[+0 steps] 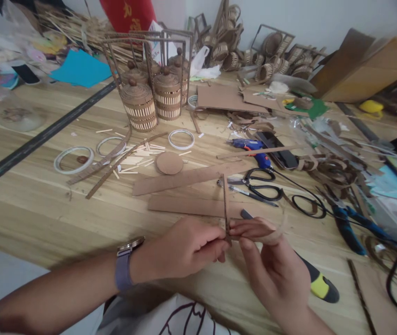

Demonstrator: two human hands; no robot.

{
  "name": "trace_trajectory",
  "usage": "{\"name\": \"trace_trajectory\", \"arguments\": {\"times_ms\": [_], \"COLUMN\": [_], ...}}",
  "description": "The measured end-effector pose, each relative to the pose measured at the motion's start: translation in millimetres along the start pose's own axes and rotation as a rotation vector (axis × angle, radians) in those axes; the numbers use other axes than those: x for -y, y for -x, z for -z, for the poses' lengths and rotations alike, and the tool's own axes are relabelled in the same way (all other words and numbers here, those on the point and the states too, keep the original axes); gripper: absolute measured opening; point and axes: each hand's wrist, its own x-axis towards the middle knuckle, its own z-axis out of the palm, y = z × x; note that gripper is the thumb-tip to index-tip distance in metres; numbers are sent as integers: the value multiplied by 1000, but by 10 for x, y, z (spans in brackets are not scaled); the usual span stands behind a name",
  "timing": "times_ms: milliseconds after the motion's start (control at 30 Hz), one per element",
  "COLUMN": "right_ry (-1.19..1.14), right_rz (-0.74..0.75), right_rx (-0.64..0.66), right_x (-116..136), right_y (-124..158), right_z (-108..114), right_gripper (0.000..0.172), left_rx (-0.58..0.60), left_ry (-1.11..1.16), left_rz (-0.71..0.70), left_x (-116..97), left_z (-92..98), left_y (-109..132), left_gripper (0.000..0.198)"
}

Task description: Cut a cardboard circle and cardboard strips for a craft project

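Observation:
A narrow strip of brown cardboard (225, 197) stands upright, edge towards me, at the front of the wooden table. My left hand (181, 246), with a watch on its wrist, pinches the strip's lower end. From the other side my right hand (275, 270) grips the same end, its fingers straight and its thumb below. Where the fingertips meet, the strip's end is partly hidden. Just beyond lie two flat cardboard strips, a far one (181, 179) and a near one (184, 205). A tool with a black and yellow handle (320, 284) lies partly under my right hand.
Scissors (266, 186), a blue glue gun (250, 145), a phone (278, 151) and blue-handled pliers (350, 223) lie to the right among cords. Small sticks (132, 161), a cardboard disc (169, 164) and rings (74, 160) lie ahead. Lidded stick-and-cardboard containers (138, 107) stand behind.

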Motion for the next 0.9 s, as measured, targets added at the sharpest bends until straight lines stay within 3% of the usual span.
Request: {"name": "trace_trajectory", "arguments": {"times_ms": [167, 333, 433, 633, 767, 900], "right_ry": [-79, 30, 124, 258, 178, -22], "right_rz": [-88, 142, 193, 231, 131, -68], "right_rx": [-49, -22, 6, 11, 10, 0], "right_x": [20, 25, 22, 14, 11, 18], "right_y": [16, -10, -40, -55, -7, 2], "right_z": [-9, -29, -33, -28, -14, 6], "right_gripper": [11, 17, 17, 16, 13, 11], "left_rx": [25, -4, -20, -44, -23, 36], "left_ry": [-21, 166, 219, 176, 157, 95], "left_rz": [-45, 130, 208, 176, 125, 45], "left_x": [30, 7, 9, 9, -20, -15], "left_z": [21, 1, -20, -28, -19, 5], "left_y": [-15, -32, -36, -29, -13, -8], "left_gripper": [32, 33, 33, 31, 33, 33]}}
